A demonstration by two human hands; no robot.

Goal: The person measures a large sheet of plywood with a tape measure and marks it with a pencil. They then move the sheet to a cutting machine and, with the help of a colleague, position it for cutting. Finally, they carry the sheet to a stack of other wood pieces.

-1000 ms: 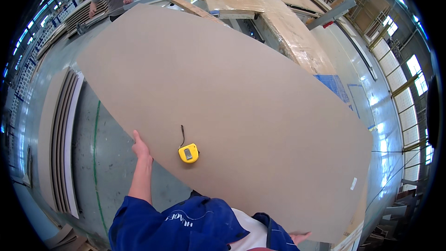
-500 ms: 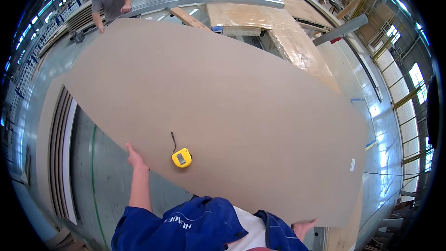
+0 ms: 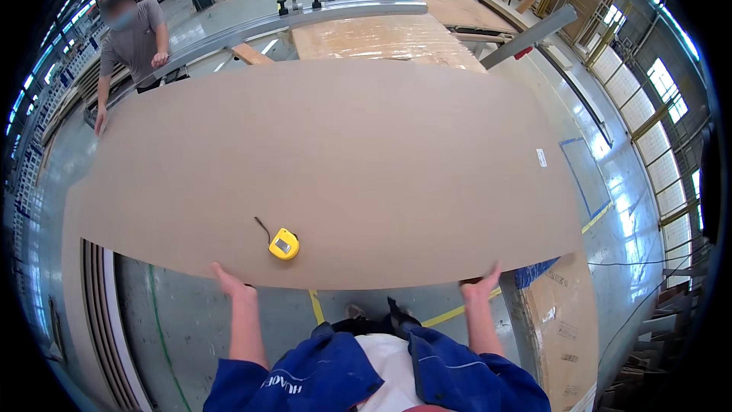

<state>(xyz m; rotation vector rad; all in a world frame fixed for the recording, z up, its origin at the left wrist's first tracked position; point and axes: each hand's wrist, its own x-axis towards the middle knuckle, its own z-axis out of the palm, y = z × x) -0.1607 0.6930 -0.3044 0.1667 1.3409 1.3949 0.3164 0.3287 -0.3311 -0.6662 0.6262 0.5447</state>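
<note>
A large brown board [image 3: 343, 145] lies level in front of me. My left hand [image 3: 232, 281] grips its near edge left of centre, thumb up at the rim and the other fingers hidden beneath. Farther right on that edge, my right hand [image 3: 481, 284] holds the board the same way. On top of it, close to the near edge and right of my left hand, rests a yellow tape measure [image 3: 284, 245] with a dark wrist strap. A small white label [image 3: 541, 158] is stuck near the right end.
Another person [image 3: 133, 42] stands at the board's far left corner, one hand by its edge. Beyond are a metal rail [image 3: 358, 8] and a film-wrapped panel [image 3: 381, 37]. Stacked boards [image 3: 99, 313] stand at left. A cardboard-covered stack [image 3: 564, 320] is at right, beside the floor [image 3: 305, 343].
The board has turned, its right end swinging away from me and its far left corner coming nearer. My right hand has moved forward with it. The other person has shifted left.
</note>
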